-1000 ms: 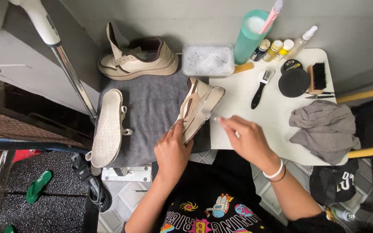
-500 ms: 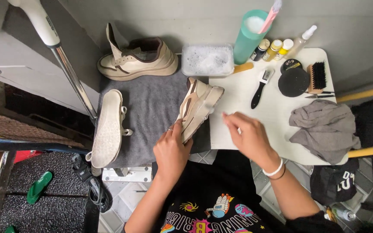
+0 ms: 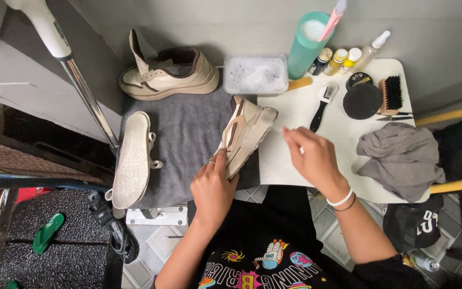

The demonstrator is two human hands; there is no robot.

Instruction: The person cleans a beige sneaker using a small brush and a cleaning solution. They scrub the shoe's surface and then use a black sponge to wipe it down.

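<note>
Left hand (image 3: 214, 187) grip clenched on the heel end of a beige-and-brown sneaker (image 3: 244, 134), shoe tipped on its side, sole edge facing right, resting on the grey towel (image 3: 188, 134) at the seam with the white bench (image 3: 306, 160). Right hand (image 3: 314, 158) just right of that shoe, over the bench, fingers pinched together around something small and white; too small to identify, so grip reads closed on an unclear item. White band and a dark one on that wrist. Beyond the right-hand grip: black-handled small brush (image 3: 321, 107) lying near the fingertips, then a round black sponge (image 3: 362, 100) and a wooden bristle brush (image 3: 391, 95) further right. Crumpled grey cloth (image 3: 402, 158) right of the wrist, well apart. Past the held sneaker, at the far edge: clear tub of soapy water (image 3: 255, 74), teal cup (image 3: 307, 45) with a toothbrush in it, row of small bottles (image 3: 343, 58) beside it. Left of the left-hand grip: a cream shoe (image 3: 133, 160) sole-up on the towel edge, another cream sneaker (image 3: 169, 75) upright at the far left corner of the towel. Green flip-flop (image 3: 48, 232) on the black floor mat, far left and low.
</note>
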